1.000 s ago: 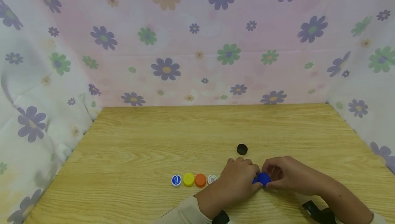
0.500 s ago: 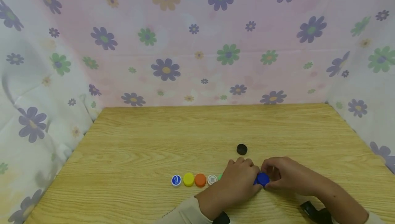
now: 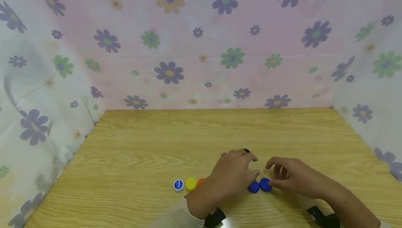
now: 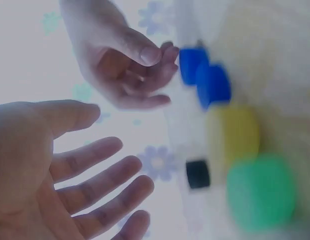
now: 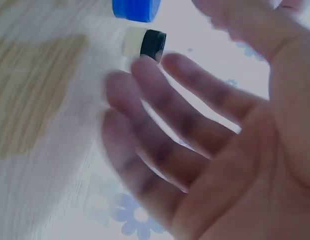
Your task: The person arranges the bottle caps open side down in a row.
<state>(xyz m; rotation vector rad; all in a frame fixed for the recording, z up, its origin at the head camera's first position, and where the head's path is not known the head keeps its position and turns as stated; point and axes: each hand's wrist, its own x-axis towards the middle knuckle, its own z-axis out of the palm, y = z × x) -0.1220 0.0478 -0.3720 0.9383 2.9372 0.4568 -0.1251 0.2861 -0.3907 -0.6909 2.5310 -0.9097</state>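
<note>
Two blue bottle caps [image 3: 253,187] lie side by side on the table between the hands. My left hand [image 3: 230,174] hovers over the row with its fingers spread and nothing in them. My right hand [image 3: 295,178] is just right of the outer blue cap [image 3: 265,184]; its fingers are loosely bent and hold nothing. Its thumb tip is close to that cap, and I cannot tell if they touch. In the left wrist view, a yellow cap [image 4: 235,135] and a green cap [image 4: 261,193] continue the row; the left hand hides both from the head view.
At the row's left end lie a white-and-blue cap [image 3: 178,185], a yellow cap [image 3: 191,184] and a partly covered orange cap [image 3: 200,182]. Behind the left hand sits a black cap [image 3: 247,150], mostly hidden. Flowered cloth [image 3: 201,46] surrounds the wooden table [image 3: 141,144].
My left hand has lifted off the caps and moved left and away from me, uncovering the blue pair. The right fingers have let go of the outer blue cap.
</note>
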